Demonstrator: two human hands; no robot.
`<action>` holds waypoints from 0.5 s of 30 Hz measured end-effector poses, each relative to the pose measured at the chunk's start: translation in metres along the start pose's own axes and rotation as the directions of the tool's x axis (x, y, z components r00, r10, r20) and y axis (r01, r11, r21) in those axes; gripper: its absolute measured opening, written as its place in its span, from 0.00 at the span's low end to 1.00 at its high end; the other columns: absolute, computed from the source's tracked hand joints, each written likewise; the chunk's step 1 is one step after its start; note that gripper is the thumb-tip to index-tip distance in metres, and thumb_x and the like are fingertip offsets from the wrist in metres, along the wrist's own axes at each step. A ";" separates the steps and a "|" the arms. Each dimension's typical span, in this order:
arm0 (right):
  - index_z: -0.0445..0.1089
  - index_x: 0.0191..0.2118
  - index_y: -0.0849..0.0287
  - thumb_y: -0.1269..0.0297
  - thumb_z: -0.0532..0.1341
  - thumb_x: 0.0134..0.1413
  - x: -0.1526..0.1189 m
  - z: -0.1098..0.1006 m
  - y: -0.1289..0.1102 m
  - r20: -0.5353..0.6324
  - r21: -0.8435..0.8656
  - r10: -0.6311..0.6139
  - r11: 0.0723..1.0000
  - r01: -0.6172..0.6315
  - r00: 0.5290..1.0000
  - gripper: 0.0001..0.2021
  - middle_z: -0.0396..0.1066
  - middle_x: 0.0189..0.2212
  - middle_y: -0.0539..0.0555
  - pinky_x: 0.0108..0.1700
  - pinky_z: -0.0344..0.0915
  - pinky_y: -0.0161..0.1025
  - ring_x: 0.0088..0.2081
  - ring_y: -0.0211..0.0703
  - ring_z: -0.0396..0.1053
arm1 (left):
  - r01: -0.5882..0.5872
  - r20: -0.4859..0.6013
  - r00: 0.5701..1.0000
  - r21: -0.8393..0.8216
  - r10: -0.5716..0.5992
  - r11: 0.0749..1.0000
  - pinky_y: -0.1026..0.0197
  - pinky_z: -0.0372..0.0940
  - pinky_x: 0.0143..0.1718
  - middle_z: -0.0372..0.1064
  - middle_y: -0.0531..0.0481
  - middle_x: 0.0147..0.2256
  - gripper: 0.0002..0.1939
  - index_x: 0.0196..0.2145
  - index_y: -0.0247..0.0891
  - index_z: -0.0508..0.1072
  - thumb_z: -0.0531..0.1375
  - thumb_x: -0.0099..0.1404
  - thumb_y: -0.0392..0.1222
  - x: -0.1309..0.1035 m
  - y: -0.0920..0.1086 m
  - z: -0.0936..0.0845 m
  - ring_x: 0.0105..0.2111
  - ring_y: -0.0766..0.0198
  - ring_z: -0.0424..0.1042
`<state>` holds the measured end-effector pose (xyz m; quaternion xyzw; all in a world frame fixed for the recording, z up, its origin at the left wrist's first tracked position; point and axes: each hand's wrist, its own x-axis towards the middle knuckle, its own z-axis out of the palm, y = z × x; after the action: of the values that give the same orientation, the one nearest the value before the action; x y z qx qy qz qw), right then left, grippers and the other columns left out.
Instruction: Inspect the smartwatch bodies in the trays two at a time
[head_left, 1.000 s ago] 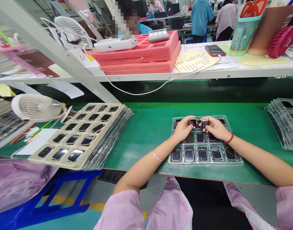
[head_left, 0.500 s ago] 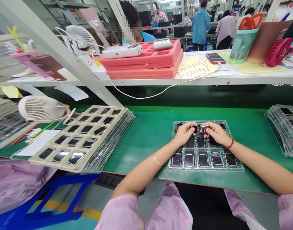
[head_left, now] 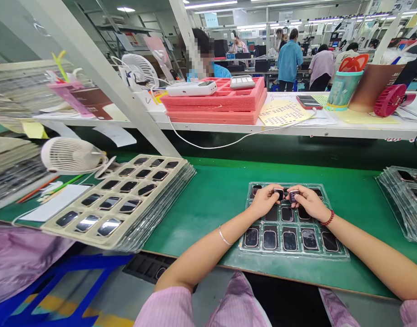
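Where both hands meet: over the back row of the clear tray [head_left: 293, 255], fingertips near each other — one device in each grip

Left hand [head_left: 265, 200]: thumb and fingers closed in a pinch around the left-hand device [head_left: 278, 194], which sits just above the clear tray's back row

Right hand [head_left: 309, 200]: likewise closed, thumb over the right-hand device [head_left: 293, 195], beside the other one and also above the clear tray's back row

Wrists: a silver bangle [head_left: 223, 235] to the left of the clear tray, a red bead bracelet [head_left: 328, 218] over its right side

Front-row devices [head_left: 290, 239]: five dark faces along the clear tray's near side; more fill slots behind them, some of these hidden by the hands

Green table [head_left: 208, 204]: under the clear tray, which lies flat on it

Cream tray [head_left: 116, 193]: well to the left of the clear tray, topping a tilted-looking stack [head_left: 161, 211] — three devices across, five deep

Transparent stack [head_left: 395, 204]: to the right of the clear tray, apart from it, cut by the view's edge

White shelf [head_left: 293, 131]: behind and above the clear tray, bearing pink foam [head_left: 211, 117], a phone [head_left: 309, 102] and a teal cup [head_left: 345, 88]

White cable [head_left: 211, 148]: sagging in a loop behind the clear tray
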<state>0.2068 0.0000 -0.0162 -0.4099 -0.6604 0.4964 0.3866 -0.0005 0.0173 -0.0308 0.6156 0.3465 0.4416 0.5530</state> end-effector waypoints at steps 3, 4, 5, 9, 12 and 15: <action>0.70 0.45 0.59 0.58 0.59 0.59 0.000 0.000 0.000 -0.007 0.001 0.001 1.000 -0.001 1.000 0.13 0.76 0.36 0.55 0.29 0.72 0.37 0.28 0.39 0.75 | 0.004 0.000 1.000 0.004 -0.004 1.000 0.61 0.73 0.34 0.75 0.45 0.38 0.14 0.43 0.34 0.74 0.61 0.62 0.44 0.000 0.000 0.000 0.35 0.63 0.75; 0.70 0.46 0.59 0.59 0.59 0.59 0.000 0.000 0.001 -0.009 0.003 0.001 1.000 -0.001 1.000 0.13 0.76 0.36 0.55 0.29 0.72 0.37 0.28 0.39 0.75 | 0.005 0.001 1.000 0.005 -0.005 1.000 0.61 0.73 0.34 0.75 0.45 0.38 0.14 0.43 0.34 0.74 0.61 0.62 0.44 0.000 0.001 0.000 0.35 0.63 0.75; 0.70 0.46 0.59 0.59 0.59 0.59 0.000 0.000 0.001 -0.010 0.005 0.002 1.000 -0.001 1.000 0.13 0.76 0.36 0.55 0.29 0.72 0.37 0.28 0.39 0.75 | 0.004 0.001 1.000 0.008 -0.004 1.000 0.61 0.73 0.34 0.75 0.45 0.38 0.14 0.43 0.34 0.74 0.61 0.62 0.44 0.000 0.001 0.000 0.35 0.63 0.75; 0.70 0.46 0.60 0.61 0.58 0.60 0.000 0.000 0.002 -0.013 0.014 0.002 1.000 -0.001 1.000 0.12 0.76 0.36 0.56 0.30 0.71 0.37 0.28 0.39 0.75 | -0.002 0.008 1.000 0.020 0.002 1.000 0.61 0.73 0.34 0.75 0.44 0.38 0.14 0.44 0.34 0.73 0.61 0.63 0.44 0.000 0.001 0.000 0.35 0.62 0.75; 0.70 0.46 0.60 0.61 0.57 0.60 -0.001 0.001 0.003 -0.011 0.014 -0.001 1.000 0.001 1.000 0.12 0.75 0.36 0.55 0.30 0.71 0.37 0.28 0.39 0.75 | -0.001 0.008 1.000 0.030 0.000 1.000 0.60 0.73 0.34 0.75 0.44 0.38 0.14 0.44 0.34 0.73 0.60 0.63 0.43 0.000 0.000 0.000 0.34 0.63 0.75; 0.70 0.45 0.60 0.61 0.57 0.60 -0.001 0.001 0.002 -0.011 0.015 -0.001 1.000 0.001 1.000 0.11 0.75 0.36 0.55 0.30 0.71 0.36 0.28 0.39 0.75 | -0.001 0.011 1.000 0.026 0.001 1.000 0.61 0.72 0.34 0.74 0.45 0.38 0.13 0.44 0.34 0.73 0.60 0.63 0.43 0.000 0.000 -0.001 0.34 0.63 0.75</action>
<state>0.2070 -0.0007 -0.0188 -0.4095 -0.6547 0.4989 0.3933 -0.0011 0.0176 -0.0306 0.6254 0.3491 0.4339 0.5465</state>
